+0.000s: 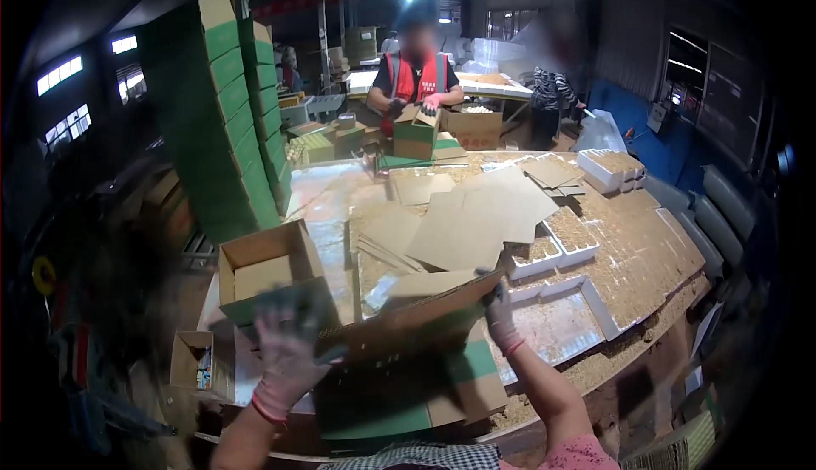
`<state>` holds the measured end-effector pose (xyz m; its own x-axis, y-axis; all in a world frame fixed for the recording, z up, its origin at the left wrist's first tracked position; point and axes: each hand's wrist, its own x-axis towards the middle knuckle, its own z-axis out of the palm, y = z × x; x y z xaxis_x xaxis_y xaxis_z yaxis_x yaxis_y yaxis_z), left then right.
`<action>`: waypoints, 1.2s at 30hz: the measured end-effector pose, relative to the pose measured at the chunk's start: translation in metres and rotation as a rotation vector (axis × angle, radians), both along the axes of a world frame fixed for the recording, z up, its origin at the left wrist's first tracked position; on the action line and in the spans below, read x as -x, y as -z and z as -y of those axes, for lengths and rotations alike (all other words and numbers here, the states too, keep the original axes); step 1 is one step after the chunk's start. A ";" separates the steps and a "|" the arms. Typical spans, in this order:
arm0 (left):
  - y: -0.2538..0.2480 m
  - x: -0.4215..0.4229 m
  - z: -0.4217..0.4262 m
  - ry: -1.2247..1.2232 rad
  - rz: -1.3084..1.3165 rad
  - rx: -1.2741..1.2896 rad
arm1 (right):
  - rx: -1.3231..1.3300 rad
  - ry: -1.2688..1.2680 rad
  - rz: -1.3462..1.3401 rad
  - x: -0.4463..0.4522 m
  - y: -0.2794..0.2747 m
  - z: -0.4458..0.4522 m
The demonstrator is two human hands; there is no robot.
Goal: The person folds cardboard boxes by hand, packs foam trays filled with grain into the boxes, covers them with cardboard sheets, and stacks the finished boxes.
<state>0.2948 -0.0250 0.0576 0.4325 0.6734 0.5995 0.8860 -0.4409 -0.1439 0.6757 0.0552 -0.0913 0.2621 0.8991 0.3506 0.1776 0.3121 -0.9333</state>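
Head view: L hand point(287, 355), fingers spread, blurred, at L end of tilted carton point(408, 321); can't tell if touching. R hand point(500, 307) curled on carton's upper R corner. Open box point(272, 279) just beyond L hand, tall green stack point(212, 121) behind it. Cardboard sheets point(467, 223) beyond carton; white trays point(574, 245) to R. Pale tabletop strip point(327, 223) btwn open box & sheets. Co-worker point(416, 83) opp.

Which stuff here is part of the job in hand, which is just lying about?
In the job, going by the hands:
green-and-brown carton, right hand at its edge
open box by the blurred left hand, probably

Likely just lying about:
loose cardboard sheets
white trays
small open box
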 end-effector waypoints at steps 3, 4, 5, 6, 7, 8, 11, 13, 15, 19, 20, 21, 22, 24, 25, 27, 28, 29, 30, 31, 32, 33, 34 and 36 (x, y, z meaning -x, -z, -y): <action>-0.005 0.000 -0.020 0.034 -0.107 0.449 | -0.334 0.188 0.183 0.018 -0.042 0.016; -0.006 0.003 -0.025 0.068 -0.006 0.640 | -0.403 0.254 0.452 0.033 -0.084 0.033; -0.011 0.004 -0.026 0.090 -0.066 0.628 | -0.467 0.319 0.724 0.045 -0.111 0.046; -0.012 0.006 -0.033 0.037 -0.071 0.764 | -0.445 0.131 1.008 0.055 -0.113 0.049; -0.006 0.022 -0.049 0.132 -0.087 0.816 | -0.373 -0.129 1.214 0.069 -0.114 0.056; -0.004 0.034 -0.062 0.228 -0.105 0.866 | -0.458 0.098 1.366 0.081 -0.095 0.060; -0.039 0.012 -0.058 -0.040 -0.035 0.904 | -0.680 -0.132 1.080 0.059 -0.082 0.081; -0.038 0.017 -0.066 -0.043 -0.008 0.852 | -0.660 -0.461 0.840 0.046 -0.111 0.095; -0.048 0.009 -0.056 -0.095 0.265 1.086 | -0.673 -0.656 0.536 0.028 -0.121 0.085; 0.008 -0.038 -0.026 0.193 0.436 0.445 | -0.399 -0.768 1.058 0.062 -0.105 0.063; 0.005 -0.057 -0.026 0.432 0.327 0.379 | -0.247 -0.777 1.298 0.075 -0.066 0.062; 0.004 -0.073 -0.026 0.667 0.222 0.309 | -0.415 -0.712 1.410 0.071 -0.032 0.055; 0.017 -0.086 -0.027 0.985 0.119 0.329 | -0.454 -0.658 1.035 0.069 -0.043 0.042; 0.030 -0.135 -0.024 1.189 -0.197 0.185 | -0.724 -0.250 0.990 0.060 -0.107 0.006; 0.070 -0.151 -0.019 1.228 0.060 0.578 | -0.915 0.207 1.249 0.055 -0.151 -0.013; 0.077 -0.158 -0.018 1.152 0.110 0.526 | -0.557 0.435 1.121 0.045 -0.170 -0.057; 0.071 -0.156 -0.023 1.153 0.072 0.531 | -0.545 0.449 1.121 0.038 -0.142 -0.061; 0.076 -0.146 -0.027 1.163 -0.011 0.660 | -0.339 0.264 1.273 0.036 -0.103 -0.055; 0.073 -0.134 -0.032 1.180 -0.026 0.657 | -0.230 0.167 1.332 0.041 -0.090 -0.035; 0.070 -0.122 -0.034 1.198 -0.165 0.898 | -0.118 0.069 1.385 0.046 -0.078 -0.014; 0.072 -0.113 -0.034 1.203 -0.302 1.141 | -0.104 0.061 1.365 0.054 -0.085 0.018; 0.064 -0.112 -0.026 1.295 -0.156 1.282 | -0.093 0.057 1.374 0.053 -0.078 0.023; 0.055 -0.115 -0.012 1.174 -0.063 1.420 | 0.024 -0.054 1.322 0.054 -0.070 0.031; 0.008 -0.129 0.015 0.764 -0.532 0.694 | 0.141 -0.155 1.274 0.045 -0.063 0.026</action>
